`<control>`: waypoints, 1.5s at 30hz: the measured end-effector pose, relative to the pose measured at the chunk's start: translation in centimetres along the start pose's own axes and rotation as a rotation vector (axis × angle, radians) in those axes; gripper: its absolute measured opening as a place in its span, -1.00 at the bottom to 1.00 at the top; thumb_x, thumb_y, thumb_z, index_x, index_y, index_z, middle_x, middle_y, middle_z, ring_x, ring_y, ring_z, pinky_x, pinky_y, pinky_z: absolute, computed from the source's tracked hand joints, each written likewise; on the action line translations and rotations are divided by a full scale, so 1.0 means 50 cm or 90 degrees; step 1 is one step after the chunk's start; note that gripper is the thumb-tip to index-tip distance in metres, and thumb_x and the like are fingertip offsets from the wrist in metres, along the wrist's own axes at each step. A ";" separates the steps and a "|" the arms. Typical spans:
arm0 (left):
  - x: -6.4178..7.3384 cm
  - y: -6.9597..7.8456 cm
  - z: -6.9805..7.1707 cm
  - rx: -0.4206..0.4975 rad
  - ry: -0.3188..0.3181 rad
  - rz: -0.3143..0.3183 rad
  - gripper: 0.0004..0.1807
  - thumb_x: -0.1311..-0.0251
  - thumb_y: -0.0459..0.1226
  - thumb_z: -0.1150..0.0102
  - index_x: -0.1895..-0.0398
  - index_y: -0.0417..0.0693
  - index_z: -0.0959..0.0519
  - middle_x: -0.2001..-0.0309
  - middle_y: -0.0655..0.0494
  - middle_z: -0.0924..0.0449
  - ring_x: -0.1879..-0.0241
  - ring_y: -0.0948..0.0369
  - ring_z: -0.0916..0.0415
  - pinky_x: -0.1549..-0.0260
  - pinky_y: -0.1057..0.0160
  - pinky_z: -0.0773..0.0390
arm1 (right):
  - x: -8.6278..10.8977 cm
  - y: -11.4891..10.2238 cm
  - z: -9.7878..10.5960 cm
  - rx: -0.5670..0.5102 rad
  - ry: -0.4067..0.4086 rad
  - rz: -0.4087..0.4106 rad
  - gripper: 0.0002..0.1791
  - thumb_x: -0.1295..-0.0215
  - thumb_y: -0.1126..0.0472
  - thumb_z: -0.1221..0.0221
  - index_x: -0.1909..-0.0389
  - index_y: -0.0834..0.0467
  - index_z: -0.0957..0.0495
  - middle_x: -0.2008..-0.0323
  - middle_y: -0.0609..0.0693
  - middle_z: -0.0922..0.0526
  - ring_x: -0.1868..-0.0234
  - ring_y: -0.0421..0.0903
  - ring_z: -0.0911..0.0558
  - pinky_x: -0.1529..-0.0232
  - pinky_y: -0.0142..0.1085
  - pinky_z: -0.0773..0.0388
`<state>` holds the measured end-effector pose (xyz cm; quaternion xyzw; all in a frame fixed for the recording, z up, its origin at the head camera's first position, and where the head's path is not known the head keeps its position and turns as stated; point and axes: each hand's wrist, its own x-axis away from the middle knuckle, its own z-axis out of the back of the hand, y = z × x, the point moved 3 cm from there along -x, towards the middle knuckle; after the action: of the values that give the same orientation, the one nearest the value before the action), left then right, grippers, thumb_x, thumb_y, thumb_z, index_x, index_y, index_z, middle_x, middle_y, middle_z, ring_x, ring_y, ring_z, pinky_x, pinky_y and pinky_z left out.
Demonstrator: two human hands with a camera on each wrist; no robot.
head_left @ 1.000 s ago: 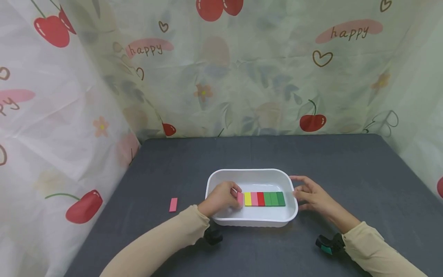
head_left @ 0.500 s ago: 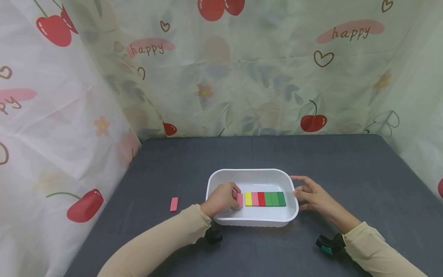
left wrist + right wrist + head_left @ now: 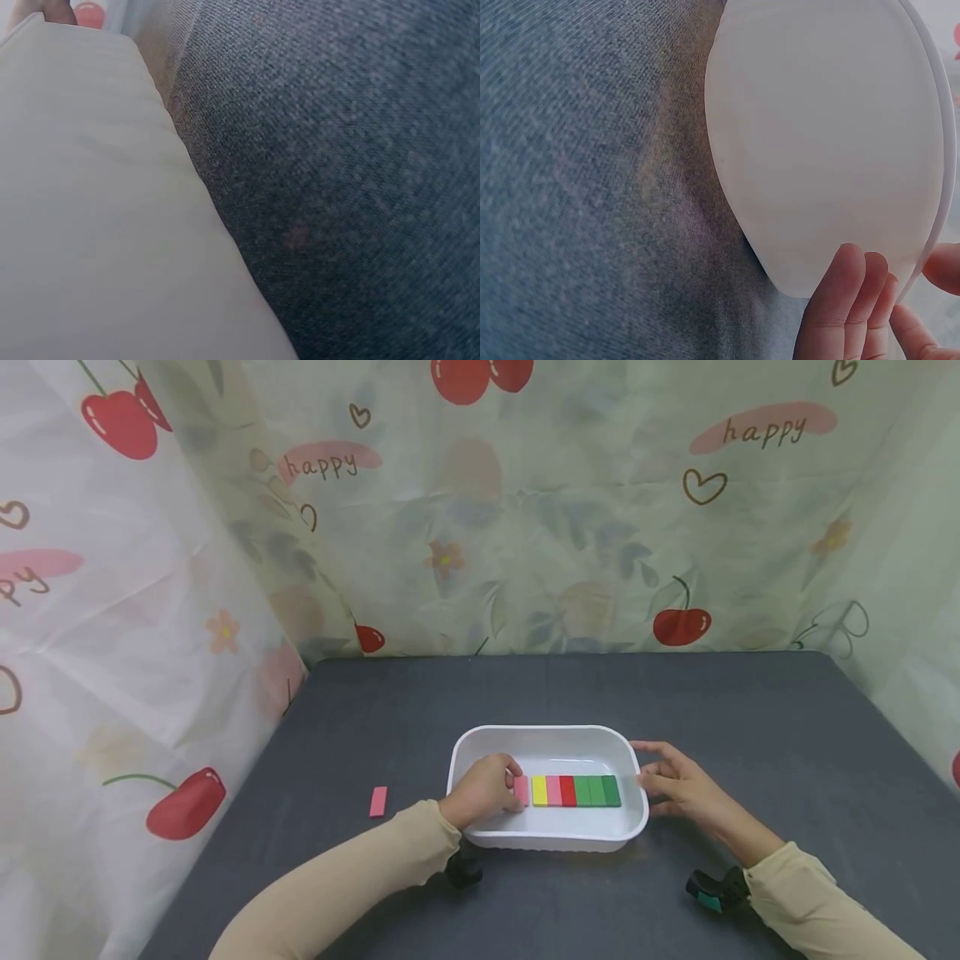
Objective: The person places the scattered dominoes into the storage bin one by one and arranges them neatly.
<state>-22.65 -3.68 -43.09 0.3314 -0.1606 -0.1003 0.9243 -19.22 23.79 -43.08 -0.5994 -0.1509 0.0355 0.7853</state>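
A white plastic tray [image 3: 555, 843] stands on the table, with a row of small coloured tiles flat on its floor. From left to right the row has a yellow tile [image 3: 539, 792], a pink tile [image 3: 553, 792], a red tile [image 3: 567, 792] and several green tiles [image 3: 597, 792]. Inside the tray, my left hand [image 3: 483, 789] pinches another pink tile [image 3: 521, 791] between thumb and fingers, a narrow gap left of the yellow one. My right hand [image 3: 678, 785] holds the tray's right end, its fingers [image 3: 832, 300] against the outer wall and a digit at the rim.
One loose pink tile [image 3: 378, 802] lies on the dark table [image 3: 420, 710], left of the tray. A patterned curtain [image 3: 555, 527] closes off the back and sides. Each wrist wears a black camera; the right one [image 3: 716, 889] sits low over the table.
The pinched pink tile has shifted very slightly within the tray, next to the yellow tile. The right hand stays at the tray's end; the whole view drifts slightly.
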 end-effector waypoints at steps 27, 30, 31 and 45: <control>-0.001 0.003 -0.001 0.056 -0.006 0.014 -0.57 0.10 -0.47 -0.43 0.09 -0.23 -0.55 0.38 0.05 -0.52 0.40 0.17 -0.43 0.45 0.32 -0.43 | 0.002 -0.001 0.000 -0.002 0.004 0.004 -0.28 -0.35 0.22 -0.14 -0.44 0.24 -0.03 0.15 0.18 -0.57 0.11 -0.09 -0.61 0.15 -0.03 -0.63; -0.002 0.003 -0.002 0.060 -0.008 0.013 -0.57 0.10 -0.47 -0.43 0.09 -0.23 -0.54 0.38 0.05 -0.51 0.40 0.17 -0.43 0.45 0.31 -0.43 | 0.002 -0.001 -0.001 -0.003 0.002 0.007 -0.28 -0.35 0.22 -0.14 -0.43 0.25 -0.03 0.15 0.18 -0.58 0.12 -0.10 -0.62 0.16 -0.02 -0.63; -0.002 0.002 -0.002 0.061 -0.009 0.014 -0.57 0.09 -0.47 -0.42 0.09 -0.22 -0.54 0.38 0.06 -0.51 0.40 0.17 -0.43 0.45 0.31 -0.43 | 0.002 -0.001 -0.001 -0.003 0.002 0.008 -0.28 -0.35 0.23 -0.14 -0.43 0.25 -0.03 0.16 0.18 -0.58 0.12 -0.10 -0.62 0.16 -0.02 -0.63; -0.003 -0.001 0.000 0.074 -0.013 0.011 -0.56 0.08 -0.46 -0.40 0.06 -0.21 -0.54 0.36 0.05 -0.54 0.39 0.16 -0.46 0.43 0.29 -0.48 | 0.003 -0.002 -0.001 -0.006 -0.001 0.006 -0.29 -0.36 0.24 -0.13 -0.43 0.25 -0.03 0.16 0.15 -0.58 0.14 -0.13 -0.62 0.18 -0.05 -0.63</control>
<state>-22.79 -3.67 -43.18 0.3817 -0.1784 -0.0864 0.9028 -19.09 23.73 -42.96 -0.6040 -0.1491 0.0387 0.7820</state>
